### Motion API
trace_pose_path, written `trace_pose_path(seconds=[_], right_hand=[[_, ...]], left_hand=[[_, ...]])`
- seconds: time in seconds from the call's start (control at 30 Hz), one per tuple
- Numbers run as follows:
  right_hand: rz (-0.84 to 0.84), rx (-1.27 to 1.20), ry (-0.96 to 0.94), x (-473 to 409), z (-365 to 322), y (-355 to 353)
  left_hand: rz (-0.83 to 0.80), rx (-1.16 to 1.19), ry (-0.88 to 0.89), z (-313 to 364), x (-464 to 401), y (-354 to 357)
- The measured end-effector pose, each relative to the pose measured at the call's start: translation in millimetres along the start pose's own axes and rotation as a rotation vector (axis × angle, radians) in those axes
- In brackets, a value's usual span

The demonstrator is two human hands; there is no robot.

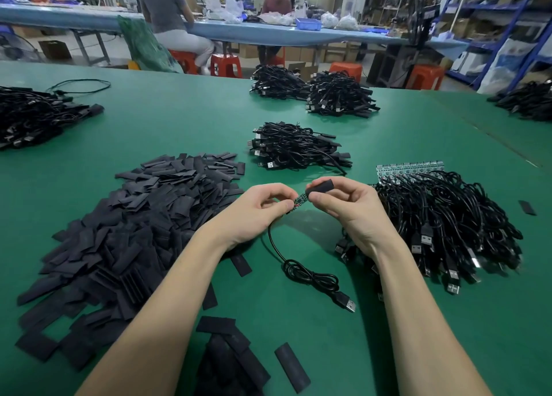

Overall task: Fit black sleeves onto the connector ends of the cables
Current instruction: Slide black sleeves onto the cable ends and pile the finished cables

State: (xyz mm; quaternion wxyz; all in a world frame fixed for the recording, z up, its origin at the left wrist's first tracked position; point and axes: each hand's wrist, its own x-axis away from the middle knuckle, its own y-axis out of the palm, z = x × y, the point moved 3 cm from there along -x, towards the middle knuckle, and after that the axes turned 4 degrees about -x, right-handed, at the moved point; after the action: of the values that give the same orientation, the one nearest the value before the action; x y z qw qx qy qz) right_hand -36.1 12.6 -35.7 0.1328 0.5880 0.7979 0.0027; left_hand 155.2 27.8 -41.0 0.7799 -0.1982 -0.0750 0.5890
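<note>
Sleeve point(322, 185) in right hand point(352, 210) angles down-left toward board point(299, 200).

Worktop point(185, 120): green mat — foreground.
Stools point(225, 64): orange-red, behind its far edge.
Far bench point(268, 34): light blue — two seated people, blue bin point(308, 24).
Shelving point(493, 13): right, stocked.

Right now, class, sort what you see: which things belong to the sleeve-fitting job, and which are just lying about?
Part of the job:
left hand pinching the cable end
right hand holding a black sleeve
sleeve pile
unsleeved cables

Just lying about:
red stools
blue bin
floor fan
</note>
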Motion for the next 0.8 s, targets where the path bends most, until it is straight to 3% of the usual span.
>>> trace_pose_path(seconds=[0.4, 0.6, 0.8], right_hand=[[-0.235, 0.135, 0.088, 8.1, -8.7, -5.7], [-0.247, 0.246, 0.030, 4.7, -17.1, -2.4], [-0.157, 0.113, -0.003, 5.5, -12.2, 2.5]], left_hand=[[-0.177, -0.150, 0.037, 4.6, 6.9, -6.6], [-0.166, -0.132, 0.030, 1.3, 7.0, -6.9], [-0.101, 0.064, 0.023, 0.1, 6.6, -9.5]])
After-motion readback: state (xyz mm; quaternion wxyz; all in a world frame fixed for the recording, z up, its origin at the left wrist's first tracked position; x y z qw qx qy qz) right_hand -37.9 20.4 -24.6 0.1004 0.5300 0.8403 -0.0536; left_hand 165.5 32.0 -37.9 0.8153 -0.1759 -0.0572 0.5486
